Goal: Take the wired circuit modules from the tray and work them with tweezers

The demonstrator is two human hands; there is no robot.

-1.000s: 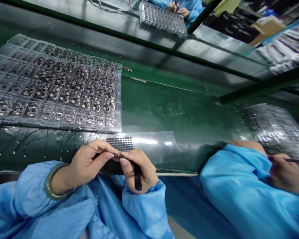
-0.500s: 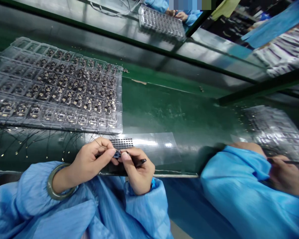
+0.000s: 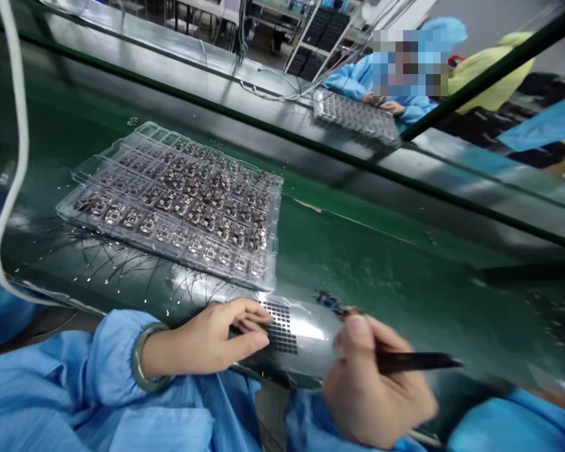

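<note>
My left hand (image 3: 211, 339) lies low over the bench edge, fingers loosely stretched and nothing between them. Just by its fingertips is a clear sheet bearing rows of small black squares (image 3: 283, 329). To the right, my right hand (image 3: 376, 389) is closed, pinching a small circuit board (image 3: 330, 301) that sticks out past the thumb and is blurred. A slim black tool (image 3: 419, 362), perhaps tweezers, is also held in that hand and points right. Beyond my left hand, overlapping clear plastic trays (image 3: 270, 284) carry many small circuit boards in their pockets.
Thin black wires (image 3: 122, 270) with pale tips hang out before the trays. A white cable (image 3: 19, 150) runs down the left side. Across a dark green frame bar (image 3: 216, 107), another person handles a tray (image 3: 353, 116). A neighbour's blue sleeve (image 3: 513, 420) is at lower right.
My hands were together at the small board; now they are apart. The right hand has carried the board to the right, and the left has let go. The camera view has shifted too.
</note>
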